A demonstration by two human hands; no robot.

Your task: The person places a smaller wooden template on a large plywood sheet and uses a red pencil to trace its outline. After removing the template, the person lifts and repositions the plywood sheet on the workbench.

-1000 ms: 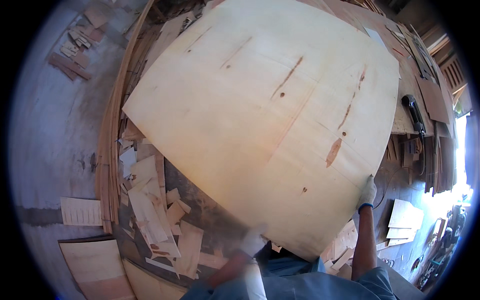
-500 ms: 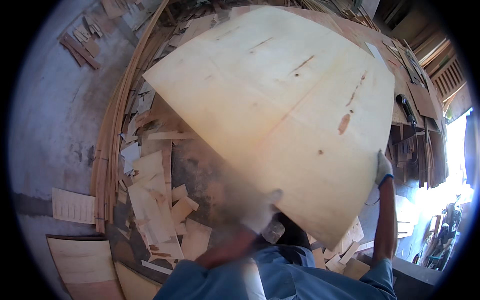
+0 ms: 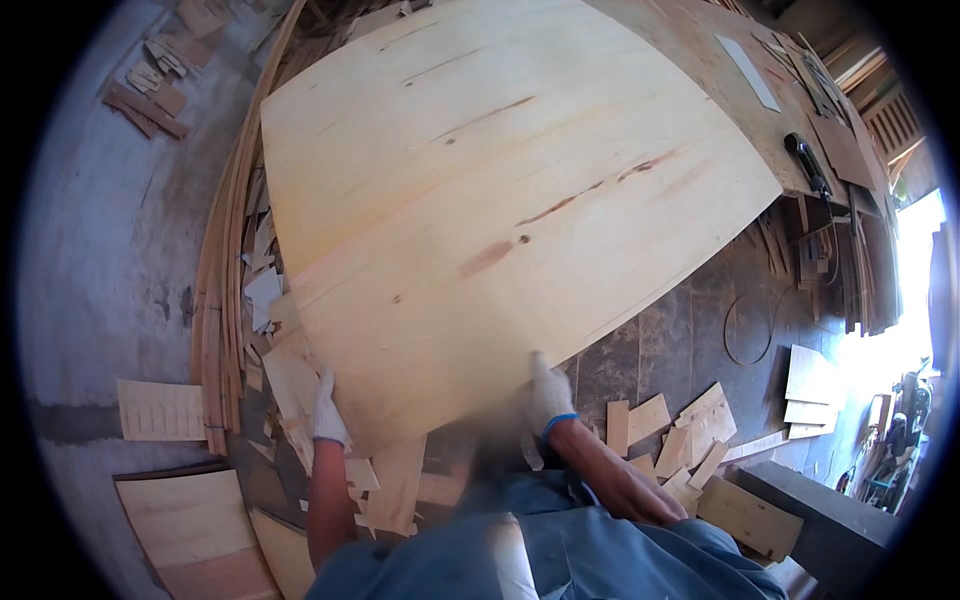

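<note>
Plywood (image 3: pixel 490 200): one broad pale sheet, streaked brown and knotted, reaching from just in front of the body out toward the bench (image 3: pixel 695 40) and covering part of it from view. Near portion above the floor (image 3: pixel 650 340).

Clamped at the rim by both hands, well apart from each other: left hand (image 3: pixel 328 415) at the near-left corner, right hand (image 3: pixel 552 395) farther along the near edge. White gloves on both. Fingers partly hidden by the sheet; exact hold not readable.

Progress, judged from present layout: taken up in both hands, done; brought to overlap the bench in view, done; letting go, not done. Raised clear or partly resting at the far side: cannot tell, underside hidden. Face apparently in one piece. Near corner blurred, so condition there uncertain.

Surroundings: white strip (image 3: pixel 748 72) and black tool (image 3: pixel 806 163) on the bench to the right, both apart from the sheet. Scraps (image 3: pixel 705 425) scattered on the floor at right, more near the left hand. Long strips (image 3: pixel 225 340) bundled at far left.
</note>
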